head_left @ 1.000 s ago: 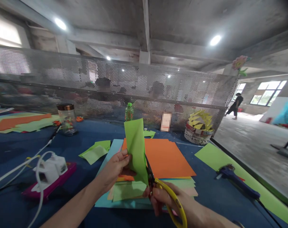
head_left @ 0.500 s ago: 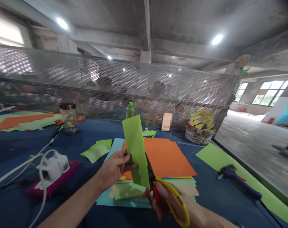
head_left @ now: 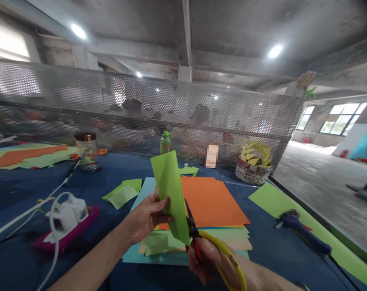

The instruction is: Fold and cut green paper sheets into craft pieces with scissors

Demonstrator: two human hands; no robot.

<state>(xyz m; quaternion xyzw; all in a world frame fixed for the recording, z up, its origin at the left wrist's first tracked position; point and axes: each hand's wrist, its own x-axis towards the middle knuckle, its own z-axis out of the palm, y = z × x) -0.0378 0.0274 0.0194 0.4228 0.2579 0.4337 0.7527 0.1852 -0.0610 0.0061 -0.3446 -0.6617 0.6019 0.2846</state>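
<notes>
My left hand (head_left: 150,218) pinches a green paper strip (head_left: 169,190), held up and tilted, thumb in front and fingers behind. Around the handles of yellow-and-red scissors (head_left: 226,258), my right hand (head_left: 210,254) is closed. The dark blades are parted at the strip's lower right edge; whether they are cutting into it I cannot tell. Beneath both hands lies a stack of coloured paper, with an orange sheet (head_left: 214,202) on top and pale green and light blue ones below. Green paper pieces (head_left: 123,193) rest to the left of the stack.
A purple power strip (head_left: 68,230) with white plugs and cables is at left. Behind stand a glass jar (head_left: 88,153), a green bottle (head_left: 165,143) and a woven basket (head_left: 253,169). On the right, a blue glue gun (head_left: 304,232) overlaps a long green sheet (head_left: 268,198). A perforated metal screen borders the back.
The green strip has shifted slightly left and down and turned a little. The scissors' blades now show more, spread apart beside the strip's edge.
</notes>
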